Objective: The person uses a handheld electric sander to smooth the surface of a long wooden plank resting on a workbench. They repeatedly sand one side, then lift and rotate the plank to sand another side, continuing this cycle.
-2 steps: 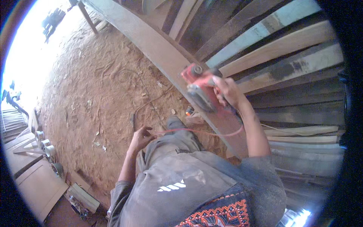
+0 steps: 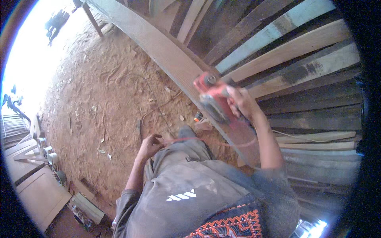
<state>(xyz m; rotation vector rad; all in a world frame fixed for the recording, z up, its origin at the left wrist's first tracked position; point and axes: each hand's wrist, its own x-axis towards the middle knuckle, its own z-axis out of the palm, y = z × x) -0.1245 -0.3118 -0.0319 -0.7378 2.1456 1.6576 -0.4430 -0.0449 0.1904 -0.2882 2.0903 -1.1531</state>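
My right hand [image 2: 243, 102] is wrapped round the handle of a red electric planer [image 2: 216, 92], which rests on a long wooden board [image 2: 174, 53]. The planer is slightly smeared by motion. From its rear a red power cord [image 2: 186, 139] loops across in front of my body. At the cord's other visible end, my left hand [image 2: 151, 145] has its fingers curled round it, low beside my trousers. The board runs diagonally from the far left toward my right side.
Many planks [image 2: 293, 75] lie stacked on the right, one painted pale blue [image 2: 258, 45]. Brown ground [image 2: 115, 95] littered with shavings spreads to the left. A small dark object with an orange tip [image 2: 198, 116] is beside the board. Flat panels [image 2: 39, 194] stand at the lower left.
My right hand and the planer have shifted slightly toward me along the board. The cord has swayed a little, while my left hand stays nearly in place.
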